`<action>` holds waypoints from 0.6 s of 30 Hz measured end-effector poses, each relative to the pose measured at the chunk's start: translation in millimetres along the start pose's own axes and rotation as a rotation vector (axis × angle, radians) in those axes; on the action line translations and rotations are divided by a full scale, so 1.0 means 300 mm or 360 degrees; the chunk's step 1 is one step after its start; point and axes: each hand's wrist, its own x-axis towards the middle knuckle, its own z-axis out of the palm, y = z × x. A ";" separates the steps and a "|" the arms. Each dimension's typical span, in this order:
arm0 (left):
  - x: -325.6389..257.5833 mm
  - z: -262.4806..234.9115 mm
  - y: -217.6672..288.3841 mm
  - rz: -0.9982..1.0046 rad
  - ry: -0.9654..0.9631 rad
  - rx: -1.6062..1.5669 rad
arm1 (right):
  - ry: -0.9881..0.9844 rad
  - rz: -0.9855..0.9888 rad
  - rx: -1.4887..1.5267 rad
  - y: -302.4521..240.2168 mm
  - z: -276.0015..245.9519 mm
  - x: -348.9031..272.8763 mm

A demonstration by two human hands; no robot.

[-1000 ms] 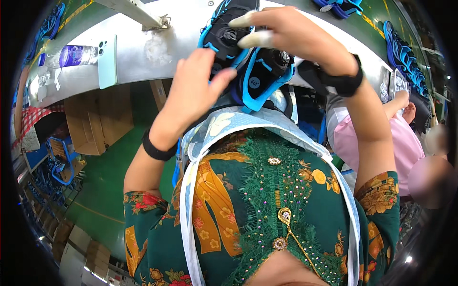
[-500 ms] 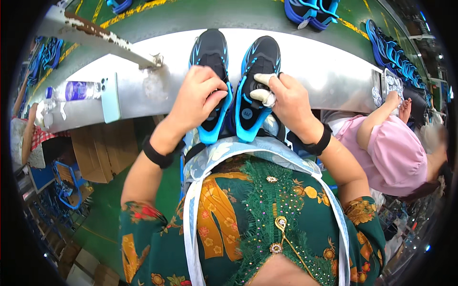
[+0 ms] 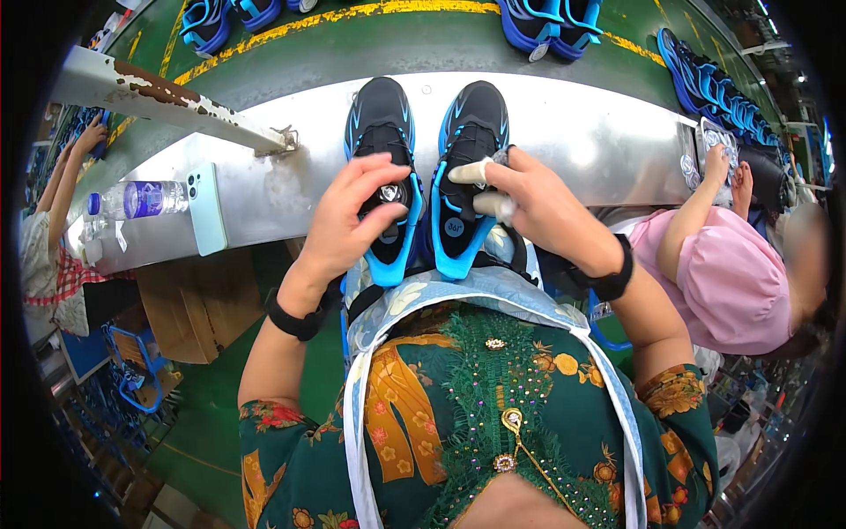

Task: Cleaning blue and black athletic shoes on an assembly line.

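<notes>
A pair of black and blue sports shoes stands on the metal bench in front of me, toes pointing away. Over the tongue of the left shoe (image 3: 380, 110), my left hand (image 3: 350, 207) is open, thumb and fingers apart. Between them shows a small round silvery piece (image 3: 389, 192) on that shoe's tongue. At the opening of the right shoe (image 3: 477, 110) is my right hand (image 3: 538, 198), with whitish covers on some fingertips. Its covered fingertips stand apart above the tongue. They partly hide the upper part of that shoe.
The metal bench (image 3: 582, 132) curves across the view. A light green phone (image 3: 207, 210) and a plastic bottle (image 3: 145, 200) lie on its left, near a rusty white post (image 3: 176, 97). More shoes (image 3: 551, 22) stand beyond. A person in pink (image 3: 714, 264) works at the right.
My left fingers have spread from a near pinch, uncovering the round silvery piece. My right fingertips have shifted slightly left. The view has shifted a little, and a person's arm at the far left has risen.
</notes>
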 end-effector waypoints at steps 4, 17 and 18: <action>0.008 0.028 0.003 -0.0135 0.0061 0.0053 | 0.0235 -0.0040 -0.0132 0.022 0.061 -0.016; 0.002 -0.009 -0.035 -0.0088 -0.0107 -0.0201 | 0.0191 -0.0161 0.0152 -0.018 0.013 -0.001; -0.005 -0.006 -0.029 -0.0089 -0.0118 -0.0208 | 0.0224 -0.0158 -0.0026 0.006 0.041 -0.013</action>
